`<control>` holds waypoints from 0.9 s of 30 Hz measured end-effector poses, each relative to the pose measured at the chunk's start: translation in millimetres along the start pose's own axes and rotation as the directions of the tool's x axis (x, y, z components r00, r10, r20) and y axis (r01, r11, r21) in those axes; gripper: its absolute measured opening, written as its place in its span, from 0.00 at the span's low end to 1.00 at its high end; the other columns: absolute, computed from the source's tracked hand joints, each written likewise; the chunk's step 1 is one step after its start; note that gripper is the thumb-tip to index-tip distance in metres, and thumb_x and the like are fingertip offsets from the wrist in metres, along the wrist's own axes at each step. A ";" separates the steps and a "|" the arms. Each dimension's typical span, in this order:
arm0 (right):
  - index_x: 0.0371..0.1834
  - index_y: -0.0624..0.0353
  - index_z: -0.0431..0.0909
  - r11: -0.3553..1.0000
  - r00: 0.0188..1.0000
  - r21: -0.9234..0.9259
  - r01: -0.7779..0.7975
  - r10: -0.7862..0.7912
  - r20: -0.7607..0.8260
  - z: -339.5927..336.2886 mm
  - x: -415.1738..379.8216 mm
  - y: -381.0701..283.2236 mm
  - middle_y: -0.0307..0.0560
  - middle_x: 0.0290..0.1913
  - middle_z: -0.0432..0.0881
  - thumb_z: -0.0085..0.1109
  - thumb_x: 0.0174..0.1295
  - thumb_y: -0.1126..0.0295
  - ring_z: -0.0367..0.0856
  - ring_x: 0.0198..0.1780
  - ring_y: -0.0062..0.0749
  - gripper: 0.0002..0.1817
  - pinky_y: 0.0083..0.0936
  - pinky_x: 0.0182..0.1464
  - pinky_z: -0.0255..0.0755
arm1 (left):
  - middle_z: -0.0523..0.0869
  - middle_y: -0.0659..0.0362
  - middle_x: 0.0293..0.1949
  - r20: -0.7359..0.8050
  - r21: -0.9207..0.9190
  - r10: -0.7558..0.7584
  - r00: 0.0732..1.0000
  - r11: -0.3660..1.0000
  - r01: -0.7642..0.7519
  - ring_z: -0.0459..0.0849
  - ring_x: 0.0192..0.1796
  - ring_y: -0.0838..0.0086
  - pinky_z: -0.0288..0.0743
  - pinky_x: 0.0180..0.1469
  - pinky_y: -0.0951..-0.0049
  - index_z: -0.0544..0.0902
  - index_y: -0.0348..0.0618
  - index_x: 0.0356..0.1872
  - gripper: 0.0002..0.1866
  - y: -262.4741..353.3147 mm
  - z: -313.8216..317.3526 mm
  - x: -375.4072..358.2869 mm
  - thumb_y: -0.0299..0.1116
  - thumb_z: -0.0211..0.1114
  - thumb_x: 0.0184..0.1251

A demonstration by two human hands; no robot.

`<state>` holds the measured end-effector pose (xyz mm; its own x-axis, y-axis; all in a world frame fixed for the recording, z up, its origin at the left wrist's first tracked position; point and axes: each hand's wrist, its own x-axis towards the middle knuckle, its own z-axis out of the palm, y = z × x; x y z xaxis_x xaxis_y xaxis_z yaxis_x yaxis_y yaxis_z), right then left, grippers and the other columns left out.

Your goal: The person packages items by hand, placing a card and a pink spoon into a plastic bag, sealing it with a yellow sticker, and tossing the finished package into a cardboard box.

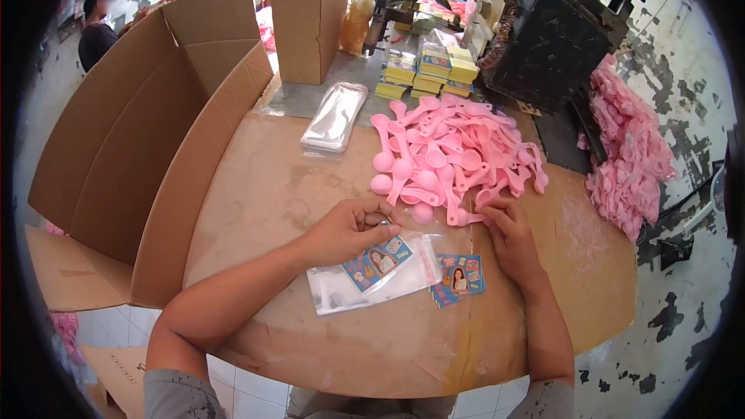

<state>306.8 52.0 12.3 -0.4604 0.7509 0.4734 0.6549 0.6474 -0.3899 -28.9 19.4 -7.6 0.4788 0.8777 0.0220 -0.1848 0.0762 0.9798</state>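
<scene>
My left hand (361, 225) is closed, thumb and fingers pinched at the top edge of a blue printed card (378, 262). That card overlaps a clear plastic bag (337, 292) lying on the cardboard-covered tabletop. To the right of the bag rests a small stack of similar cards (466, 278). At the near edge of a heap of pink plastic scoops (458, 147), my right hand (510, 239) has its fingertips closed on the end of one pink scoop (468, 217).
Flat clear bags (335, 118) are stacked behind the bare cardboard (272, 186). Bundled cards (433, 66) stand beyond the heap. An open carton (140, 132) is at left, a black machine (547, 39) at right. Two people (99, 35) are farther back.
</scene>
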 end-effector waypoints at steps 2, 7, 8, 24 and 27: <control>0.53 0.59 0.85 1.000 1.000 -0.013 0.014 -0.013 0.009 1.2 -0.7 2.9 0.50 0.53 0.82 0.65 0.64 0.81 0.81 0.56 0.47 0.14 0.39 0.60 0.75 | 0.88 0.66 0.40 0.012 0.013 0.004 1.000 1.000 -0.004 0.82 0.40 0.89 0.75 0.42 0.83 0.82 0.38 0.52 0.07 -7.7 -2.4 -0.1 0.27 0.65 0.79; 0.51 0.60 0.86 0.998 0.999 -0.042 0.050 -0.049 0.010 8.4 -0.9 9.5 0.50 0.52 0.82 0.65 0.65 0.77 0.79 0.58 0.48 0.12 0.41 0.63 0.73 | 0.87 0.68 0.37 0.023 0.067 0.061 0.998 0.996 -0.063 0.81 0.38 0.90 0.73 0.38 0.83 0.82 0.40 0.51 0.07 0.0 -2.7 -1.4 0.26 0.66 0.77; 0.51 0.60 0.86 0.996 0.998 -0.050 0.067 -0.067 0.014 9.7 -0.4 10.1 0.50 0.52 0.82 0.64 0.65 0.77 0.79 0.58 0.48 0.12 0.41 0.63 0.72 | 0.86 0.68 0.36 0.020 0.117 0.035 0.999 0.992 -0.037 0.80 0.36 0.90 0.72 0.37 0.83 0.82 0.40 0.51 0.07 1.5 -3.7 -4.0 0.27 0.66 0.78; 0.49 0.61 0.86 0.994 0.967 -0.031 0.106 -0.110 -0.231 -5.4 -0.9 3.7 0.49 0.44 0.86 0.64 0.67 0.79 0.86 0.45 0.39 0.10 0.33 0.47 0.77 | 0.90 0.65 0.37 -0.001 0.110 0.063 0.998 0.992 -0.063 0.82 0.37 0.89 0.74 0.39 0.82 0.83 0.38 0.55 0.10 6.2 8.0 -2.6 0.29 0.66 0.79; 0.49 0.62 0.86 0.985 0.981 0.168 -0.042 0.072 -0.180 -18.8 -7.5 -14.8 0.44 0.38 0.86 0.65 0.70 0.78 0.84 0.34 0.25 0.08 0.22 0.36 0.75 | 0.91 0.62 0.41 0.017 0.102 0.019 1.000 0.995 -0.021 0.86 0.43 0.86 0.78 0.45 0.80 0.82 0.36 0.57 0.13 14.8 11.0 -8.4 0.29 0.67 0.79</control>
<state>311.8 34.3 29.4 -0.2967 0.7601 0.5781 0.5636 0.6281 -0.5365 -26.2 7.9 8.8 0.4894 0.8709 0.0442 -0.1062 0.0093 0.9943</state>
